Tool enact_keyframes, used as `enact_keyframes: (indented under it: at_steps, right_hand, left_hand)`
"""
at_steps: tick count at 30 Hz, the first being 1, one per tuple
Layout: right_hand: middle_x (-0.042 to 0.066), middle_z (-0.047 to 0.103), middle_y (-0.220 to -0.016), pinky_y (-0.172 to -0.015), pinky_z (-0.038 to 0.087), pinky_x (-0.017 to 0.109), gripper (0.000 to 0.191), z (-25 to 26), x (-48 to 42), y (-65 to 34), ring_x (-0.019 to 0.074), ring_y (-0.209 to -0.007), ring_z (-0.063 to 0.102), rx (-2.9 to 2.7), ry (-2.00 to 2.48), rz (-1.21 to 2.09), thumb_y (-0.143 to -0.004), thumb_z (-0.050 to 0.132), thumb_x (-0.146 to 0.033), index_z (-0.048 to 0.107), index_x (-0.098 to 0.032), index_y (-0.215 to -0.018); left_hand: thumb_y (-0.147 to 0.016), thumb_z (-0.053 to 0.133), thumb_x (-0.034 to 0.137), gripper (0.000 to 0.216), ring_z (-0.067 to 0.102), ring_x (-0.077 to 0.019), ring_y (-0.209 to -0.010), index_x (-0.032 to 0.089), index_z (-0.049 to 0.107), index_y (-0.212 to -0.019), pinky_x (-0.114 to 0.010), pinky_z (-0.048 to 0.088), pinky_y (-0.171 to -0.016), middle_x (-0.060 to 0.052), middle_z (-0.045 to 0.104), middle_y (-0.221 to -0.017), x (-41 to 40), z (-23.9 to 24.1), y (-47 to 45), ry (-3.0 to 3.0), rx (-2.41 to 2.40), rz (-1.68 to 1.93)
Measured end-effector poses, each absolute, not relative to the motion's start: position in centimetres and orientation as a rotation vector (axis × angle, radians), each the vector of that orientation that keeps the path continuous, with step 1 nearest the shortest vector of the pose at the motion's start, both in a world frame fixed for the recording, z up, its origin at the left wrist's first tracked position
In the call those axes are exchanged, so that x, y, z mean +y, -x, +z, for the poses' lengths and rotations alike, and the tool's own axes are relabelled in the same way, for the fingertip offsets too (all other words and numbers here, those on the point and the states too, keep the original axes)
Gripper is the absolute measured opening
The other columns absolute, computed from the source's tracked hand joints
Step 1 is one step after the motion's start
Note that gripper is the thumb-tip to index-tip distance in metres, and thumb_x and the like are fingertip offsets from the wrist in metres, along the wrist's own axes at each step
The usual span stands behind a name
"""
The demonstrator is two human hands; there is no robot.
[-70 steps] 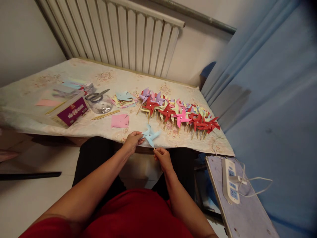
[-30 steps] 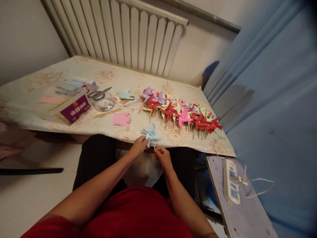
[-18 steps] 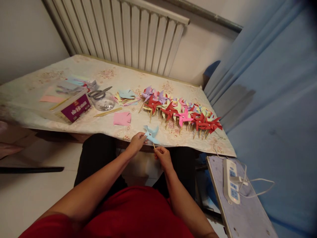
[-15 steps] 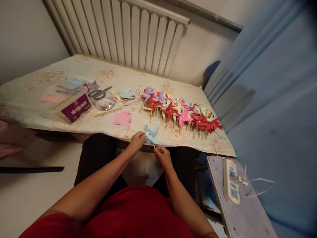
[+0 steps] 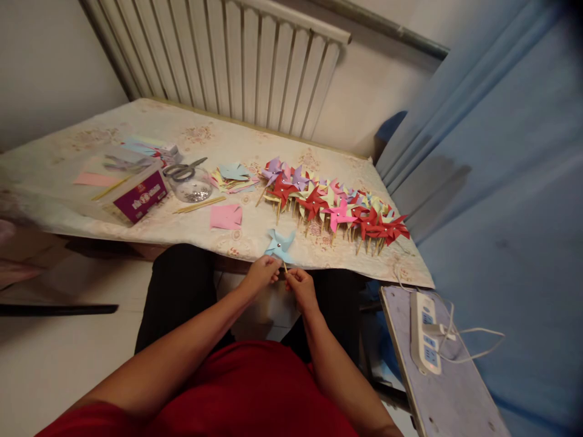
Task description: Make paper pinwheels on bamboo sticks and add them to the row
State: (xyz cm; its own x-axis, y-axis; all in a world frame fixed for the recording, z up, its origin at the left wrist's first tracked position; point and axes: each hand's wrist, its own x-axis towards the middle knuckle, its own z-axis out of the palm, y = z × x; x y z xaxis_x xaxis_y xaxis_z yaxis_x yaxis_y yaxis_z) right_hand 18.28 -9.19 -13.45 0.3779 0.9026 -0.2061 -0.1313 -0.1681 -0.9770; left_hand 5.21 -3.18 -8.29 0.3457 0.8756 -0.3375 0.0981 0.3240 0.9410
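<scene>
A light blue paper pinwheel [image 5: 279, 244] on a thin wooden stick stands just above the table's near edge. My right hand [image 5: 300, 287] is closed round the lower part of the stick. My left hand [image 5: 261, 271] is pinched close beside it, fingertips at the stick just under the blades. Both hands sit in front of the table [image 5: 191, 145], over my lap. A long row of finished pinwheels [image 5: 332, 206], red, pink, purple and yellow, lies on the cloth to the right.
On the table lie a pink paper square [image 5: 226, 216], a stack of cut papers [image 5: 232, 176], loose sticks [image 5: 200, 205], a glass jar with scissors [image 5: 187, 182] and a purple box [image 5: 140, 195]. A radiator stands behind; a power strip [image 5: 423, 331] rests at the right.
My left hand has dropped from the pinwheel's blades to the stick, next to my right hand. The pinwheel has turned slightly and sits a little lower.
</scene>
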Motion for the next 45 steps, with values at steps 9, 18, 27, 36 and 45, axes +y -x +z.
enact_keyframes:
  at_steps: [9,18,27,36,45]
  right_hand:
    - [-0.004,0.059,-0.053,-0.045,0.036,0.023,0.025,-13.3,-9.4,-18.2,0.0110,-0.043,0.048,-0.775,1.437,1.094,-0.067,0.072,-0.041,0.065,-0.018,-0.074]
    - [-0.004,0.059,-0.052,-0.044,0.038,0.024,0.022,-13.1,-9.4,-18.0,0.0118,-0.044,0.051,-0.782,1.405,1.108,-0.068,0.071,-0.039,0.064,-0.019,-0.073]
    - [-0.003,0.059,-0.051,-0.044,0.039,0.024,0.023,-12.3,-9.5,-17.6,0.0118,-0.043,0.050,-0.805,1.391,1.155,-0.066,0.071,-0.039,0.062,-0.018,-0.072]
    - [-0.003,0.059,-0.050,-0.044,0.038,0.024,0.025,-12.2,-9.4,-17.4,0.0117,-0.042,0.050,-0.802,1.396,1.161,-0.064,0.071,-0.040,0.061,-0.019,-0.071]
    - [-0.003,0.058,-0.050,-0.044,0.038,0.024,0.025,-11.9,-9.5,-17.3,0.0118,-0.043,0.050,-0.812,1.413,1.165,-0.063,0.071,-0.042,0.061,-0.020,-0.070]
  left_hand:
    - [-0.080,0.063,0.041,0.031,0.048,-0.0074,-0.042,0.019,0.046,-0.067,-0.019,0.035,-0.044,0.004,0.053,-0.052,-2.2,-8.9,-6.8,-1.132,1.165,0.626]
    - [-0.082,0.053,0.030,0.021,0.055,-0.0112,-0.050,0.021,0.043,-0.067,-0.021,0.038,-0.050,0.004,0.053,-0.056,-1.5,-9.7,-6.2,-1.292,1.292,0.681]
    - [-0.086,0.044,0.024,0.012,0.057,-0.0164,-0.069,0.020,0.054,-0.082,-0.026,0.037,-0.063,-0.002,0.061,-0.072,-1.2,-9.2,-6.1,-1.763,1.577,0.543]
    - [-0.092,0.037,0.022,0.023,0.064,-0.0233,-0.090,0.018,0.057,-0.103,-0.031,0.042,-0.076,-0.012,0.068,-0.093,-1.4,-7.9,-6.4,-1.874,1.653,0.402]
    - [-0.091,0.041,0.025,0.023,0.065,-0.0276,-0.088,0.016,0.060,-0.099,-0.033,0.043,-0.076,-0.015,0.066,-0.083,-1.7,-7.5,-6.2,-1.798,1.602,0.502]
